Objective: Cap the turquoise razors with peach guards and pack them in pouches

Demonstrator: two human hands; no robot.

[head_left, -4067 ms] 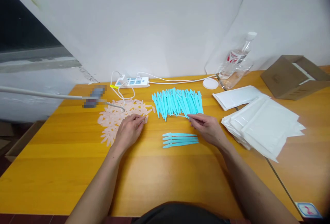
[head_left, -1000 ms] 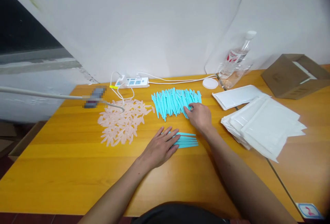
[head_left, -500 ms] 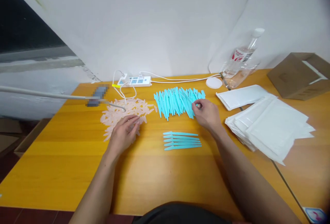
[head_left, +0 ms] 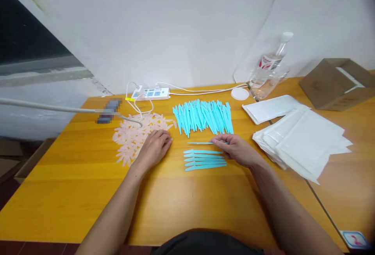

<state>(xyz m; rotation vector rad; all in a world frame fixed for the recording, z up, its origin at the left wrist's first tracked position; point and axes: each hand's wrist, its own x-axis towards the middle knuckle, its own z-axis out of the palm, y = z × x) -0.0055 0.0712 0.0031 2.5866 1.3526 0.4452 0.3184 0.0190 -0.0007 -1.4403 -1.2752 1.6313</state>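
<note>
Between the fingertips of my right hand (head_left: 234, 148) is a thin blue stick (head_left: 199, 143), held level just above a row of several blue sticks (head_left: 205, 161) lying side by side. Behind them spreads a pile of blue sticks (head_left: 202, 117). My left hand (head_left: 156, 145) rests at the right edge of a heap of small pale pink pieces (head_left: 129, 141). Its fingers are curled together and pointing right; whether anything is under or between them is hidden.
A white power strip (head_left: 155, 93) with cables stands by the wall, a blurred dark phone-like object (head_left: 109, 111) left of it. To the right are white packets (head_left: 310, 137), a round white disc (head_left: 240, 94), a clear bottle (head_left: 269, 63) and a cardboard box (head_left: 331, 87).
My right hand has come from the blue pile toward the row, now with a blue stick in it. My left hand has shifted right and turned palm down, its fingers curled.
</note>
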